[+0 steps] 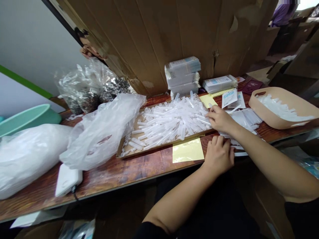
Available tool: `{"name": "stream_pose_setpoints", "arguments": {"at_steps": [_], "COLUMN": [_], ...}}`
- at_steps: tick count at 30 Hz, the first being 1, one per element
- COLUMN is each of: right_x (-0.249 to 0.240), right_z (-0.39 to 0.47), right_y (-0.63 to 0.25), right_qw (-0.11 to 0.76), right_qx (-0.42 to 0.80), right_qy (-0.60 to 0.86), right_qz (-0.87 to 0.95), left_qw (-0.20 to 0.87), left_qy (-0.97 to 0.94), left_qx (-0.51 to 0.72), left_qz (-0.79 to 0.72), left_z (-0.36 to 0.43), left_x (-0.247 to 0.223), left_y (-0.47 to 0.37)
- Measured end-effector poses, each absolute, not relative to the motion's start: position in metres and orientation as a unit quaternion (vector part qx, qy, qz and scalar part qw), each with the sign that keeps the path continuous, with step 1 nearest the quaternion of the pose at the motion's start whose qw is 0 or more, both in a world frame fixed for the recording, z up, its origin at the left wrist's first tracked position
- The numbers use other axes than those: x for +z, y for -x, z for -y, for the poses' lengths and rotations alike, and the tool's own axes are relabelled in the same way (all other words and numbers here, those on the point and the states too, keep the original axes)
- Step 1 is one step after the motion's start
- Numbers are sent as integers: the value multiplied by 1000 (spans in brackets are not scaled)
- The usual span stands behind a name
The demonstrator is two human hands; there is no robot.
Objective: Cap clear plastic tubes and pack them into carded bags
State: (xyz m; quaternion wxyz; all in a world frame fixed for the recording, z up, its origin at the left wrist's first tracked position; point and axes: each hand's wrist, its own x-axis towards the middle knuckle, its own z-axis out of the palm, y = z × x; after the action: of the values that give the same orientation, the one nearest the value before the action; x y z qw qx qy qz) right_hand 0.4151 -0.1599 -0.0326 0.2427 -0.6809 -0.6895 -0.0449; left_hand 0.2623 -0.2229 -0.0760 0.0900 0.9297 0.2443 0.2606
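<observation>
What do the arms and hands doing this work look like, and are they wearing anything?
They are a person's own. The left hand and right hand are bare, without gloves, and no watch or bracelet shows on either wrist. The forearms are uncovered up to short black sleeves, the left sleeve and right sleeve. No cables or markings show on them.

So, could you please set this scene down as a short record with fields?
Cardboard tray: shallow, heaped with clear tubes
Right hand: fingertips by the tubes at the tray's right end; grip unclear
Left hand: near the table's front edge, right of the yellow sheet
Far right: tan basket holding whitish pieces
Behind tray: stacked packets
Far left: green basin
</observation>
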Motion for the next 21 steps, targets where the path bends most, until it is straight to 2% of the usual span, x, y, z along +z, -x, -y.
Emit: {"name": "stream_pose_setpoints", "arguments": {"at_steps": [7,11,18,21], "right_x": [-28,-17,4,11], "right_z": [141,131,157,194], "right_y": [-413,-411,-410,-419], "right_qw": [168,141,187,245], "right_qx": [24,54,42,33], "right_qy": [754,769,770,746], "right_qz": [634,621,609,618], "left_qw": [40,57,48,52], "left_qy": [-925,-926,-939,-939], "left_qx": [308,304,276,250], "left_qz": [-221,-216,-199,-231], "left_z": [224,223,221,223], "left_x": [-83,-80,-78,-79], "left_y": [-261,-261,-261,-262]}}
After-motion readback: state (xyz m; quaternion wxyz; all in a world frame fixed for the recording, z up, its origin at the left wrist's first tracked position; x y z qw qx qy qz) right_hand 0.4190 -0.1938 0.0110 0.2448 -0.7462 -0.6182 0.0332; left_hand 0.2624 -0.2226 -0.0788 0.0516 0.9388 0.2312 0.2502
